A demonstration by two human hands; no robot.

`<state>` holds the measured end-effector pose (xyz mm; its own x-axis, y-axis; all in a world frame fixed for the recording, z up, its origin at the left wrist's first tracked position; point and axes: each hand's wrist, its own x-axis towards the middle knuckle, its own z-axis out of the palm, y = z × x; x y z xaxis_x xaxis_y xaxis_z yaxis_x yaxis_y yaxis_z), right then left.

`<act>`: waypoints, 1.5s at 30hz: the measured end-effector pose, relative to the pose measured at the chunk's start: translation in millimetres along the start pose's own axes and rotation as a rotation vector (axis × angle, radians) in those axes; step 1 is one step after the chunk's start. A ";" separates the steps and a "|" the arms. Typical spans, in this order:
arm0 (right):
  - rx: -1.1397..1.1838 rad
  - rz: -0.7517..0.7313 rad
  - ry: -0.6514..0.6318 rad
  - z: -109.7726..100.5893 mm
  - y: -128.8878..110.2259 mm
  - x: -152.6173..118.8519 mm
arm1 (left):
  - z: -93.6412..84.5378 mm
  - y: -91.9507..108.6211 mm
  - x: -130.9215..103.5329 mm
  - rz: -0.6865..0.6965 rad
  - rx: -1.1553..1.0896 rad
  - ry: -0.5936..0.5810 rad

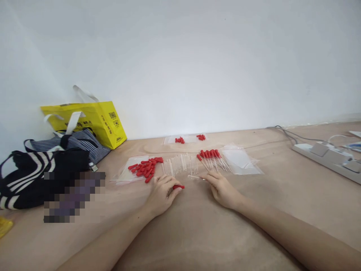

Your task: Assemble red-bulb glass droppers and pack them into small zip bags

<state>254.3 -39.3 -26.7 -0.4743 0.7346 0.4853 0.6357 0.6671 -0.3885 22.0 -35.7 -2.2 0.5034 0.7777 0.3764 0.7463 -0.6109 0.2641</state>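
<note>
Near the tabletop's (197,233) middle, my left hand (163,194) pinches a red bulb (178,186), palm down; my right hand (221,188), angled inward, grips a clear tube (194,177).

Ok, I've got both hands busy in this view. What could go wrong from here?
The right hand grips the thin clear tube away from its exposed end, so the tube might tilt if pushed.
The left hand, holding a red bulb, is close to the loose clear tubes and could nudge them.
The red-capped tubes lie just beyond the right hand; a stray knuckle might disturb them.
</note>
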 end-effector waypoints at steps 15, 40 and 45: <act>0.001 -0.022 -0.035 7.2 -22.9 2.1 | 4.9 2.6 -0.2 -0.103 -0.083 0.010; -0.234 -0.255 0.020 4.5 -13.7 4.8 | 1.9 10.5 -4.7 0.106 -0.049 0.033; -0.192 -0.203 0.048 4.6 -19.7 3.6 | 3.4 12.0 -6.0 0.104 -0.074 0.080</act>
<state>237.2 -49.3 -20.8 -0.5772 0.5789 0.5759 0.6366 0.7607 -0.1266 29.4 -47.2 -4.3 0.5376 0.6974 0.4740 0.6567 -0.6989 0.2834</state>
